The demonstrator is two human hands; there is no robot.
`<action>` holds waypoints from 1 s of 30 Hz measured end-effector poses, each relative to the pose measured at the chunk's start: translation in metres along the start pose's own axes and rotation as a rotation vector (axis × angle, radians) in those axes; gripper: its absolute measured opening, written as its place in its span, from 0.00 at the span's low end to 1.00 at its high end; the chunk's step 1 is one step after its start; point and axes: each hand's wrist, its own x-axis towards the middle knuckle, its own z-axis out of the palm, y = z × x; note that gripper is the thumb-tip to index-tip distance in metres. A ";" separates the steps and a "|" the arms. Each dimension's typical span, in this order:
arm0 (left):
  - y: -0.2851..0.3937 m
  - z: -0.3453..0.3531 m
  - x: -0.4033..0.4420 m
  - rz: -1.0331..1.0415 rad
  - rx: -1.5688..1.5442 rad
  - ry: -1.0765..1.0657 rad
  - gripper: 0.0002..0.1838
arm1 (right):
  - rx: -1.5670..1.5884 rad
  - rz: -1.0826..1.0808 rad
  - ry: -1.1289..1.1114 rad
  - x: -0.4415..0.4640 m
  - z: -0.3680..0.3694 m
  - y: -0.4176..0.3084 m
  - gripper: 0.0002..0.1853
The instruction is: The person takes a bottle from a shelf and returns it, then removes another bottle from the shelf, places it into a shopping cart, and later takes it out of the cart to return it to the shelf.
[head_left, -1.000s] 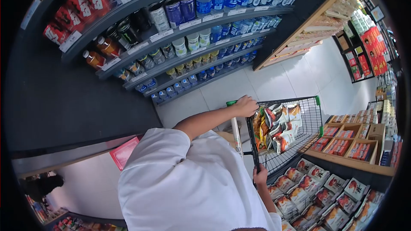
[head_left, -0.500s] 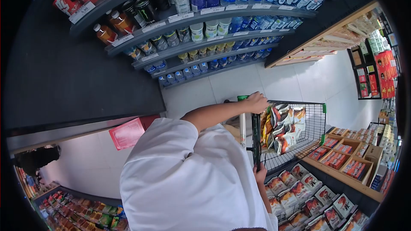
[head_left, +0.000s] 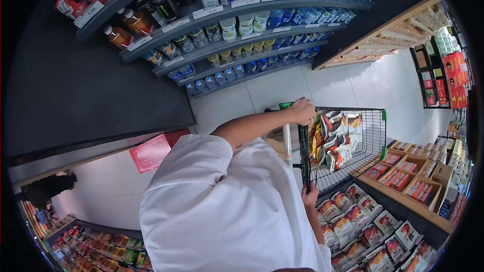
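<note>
So, not much has changed over the last second: your view has swung a bit, more of the snack rack (head_left: 111, 228) shows at lower left, and your load looks undisturbed. Your left hand (head_left: 302, 111) and right hand (head_left: 310, 196) both have fingers curled closed around the cart handle (head_left: 305, 163). Snack bags (head_left: 335, 143) are bunched at the handle end of the wire cart (head_left: 374, 143), near wooden bins (head_left: 413, 206) holding red packs (head_left: 419, 191).
</note>
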 end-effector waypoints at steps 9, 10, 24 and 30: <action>-0.001 -0.004 -0.001 0.019 -0.056 -0.001 0.20 | -0.021 0.026 -0.005 0.002 -0.003 0.004 0.04; -0.001 -0.005 -0.001 0.015 -0.057 -0.017 0.21 | -0.014 0.022 0.001 0.003 -0.003 0.004 0.04; 0.001 -0.025 -0.014 0.130 0.022 -0.096 0.46 | 0.153 0.091 -0.008 0.003 -0.009 -0.004 0.19; 0.004 -0.023 -0.016 0.129 0.059 -0.108 0.46 | 0.146 0.084 -0.024 0.003 -0.009 0.001 0.20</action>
